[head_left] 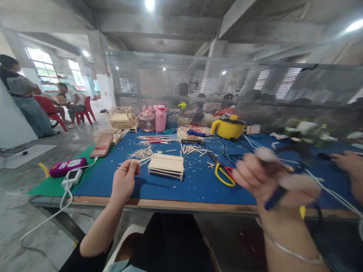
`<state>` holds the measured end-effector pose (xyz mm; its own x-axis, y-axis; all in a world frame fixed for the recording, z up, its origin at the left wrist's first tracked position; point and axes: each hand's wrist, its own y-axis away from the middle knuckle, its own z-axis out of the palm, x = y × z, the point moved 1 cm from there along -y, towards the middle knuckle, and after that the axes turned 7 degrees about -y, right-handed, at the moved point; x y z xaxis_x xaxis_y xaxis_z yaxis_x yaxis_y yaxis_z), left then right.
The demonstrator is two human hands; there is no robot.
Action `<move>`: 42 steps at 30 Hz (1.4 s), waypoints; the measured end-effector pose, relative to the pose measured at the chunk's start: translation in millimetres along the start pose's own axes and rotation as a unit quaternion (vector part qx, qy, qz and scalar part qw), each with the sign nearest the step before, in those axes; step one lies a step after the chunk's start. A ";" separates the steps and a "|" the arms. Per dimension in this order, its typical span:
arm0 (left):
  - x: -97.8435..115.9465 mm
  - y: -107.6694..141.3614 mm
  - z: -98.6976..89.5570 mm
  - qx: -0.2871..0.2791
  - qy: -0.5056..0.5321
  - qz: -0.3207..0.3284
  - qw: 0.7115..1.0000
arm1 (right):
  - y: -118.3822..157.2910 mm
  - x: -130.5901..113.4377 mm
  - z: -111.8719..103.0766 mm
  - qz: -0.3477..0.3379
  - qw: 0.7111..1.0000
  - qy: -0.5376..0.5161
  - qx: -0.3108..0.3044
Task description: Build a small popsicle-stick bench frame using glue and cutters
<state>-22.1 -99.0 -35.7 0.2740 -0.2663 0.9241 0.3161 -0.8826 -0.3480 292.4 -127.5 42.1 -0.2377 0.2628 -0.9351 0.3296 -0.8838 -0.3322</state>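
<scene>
My left hand (124, 178) pinches a thin wooden stick (150, 157) above the blue table mat. Just right of it lies a small slatted wooden frame (166, 165), built of pale sticks and standing low on the mat. My right hand (263, 177) is raised at the right and smeared by motion. Its fingers are closed round a dark blue object (275, 197) whose kind I cannot make out. Scissors (225, 175) with yellow and red handles lie between the frame and my right hand. A blue glue gun (195, 133) rests on another wooden frame behind.
Loose short sticks (195, 150) and scraps litter the mat (113, 189). Behind stand a pink bottle (160, 118), a yellow pot (229, 128) and stacked wooden frames (120, 117). White cables (326, 187) cross at right, near another person's hand (347, 162). A power bank (68, 166) lies left.
</scene>
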 end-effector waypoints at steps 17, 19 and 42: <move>-5.8 8.4 5.6 -0.075 -0.127 0.047 0.988 | -67.6 54.4 -1.5 -0.074 0.792 0.598 0.103; -4.9 9.2 7.0 -0.083 -0.128 0.053 0.987 | -50.8 52.5 20.1 -0.118 0.830 0.544 -0.029; -8.6 3.7 15.1 -0.068 -0.100 0.059 0.991 | -37.3 79.7 51.3 -0.221 0.766 0.603 0.003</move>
<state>-9.6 -94.2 -47.3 0.4798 -0.3011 0.8241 0.1499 -0.8973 -0.4152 214.2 -93.4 -13.7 0.6936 0.7009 -0.1665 0.4560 -0.6061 -0.6517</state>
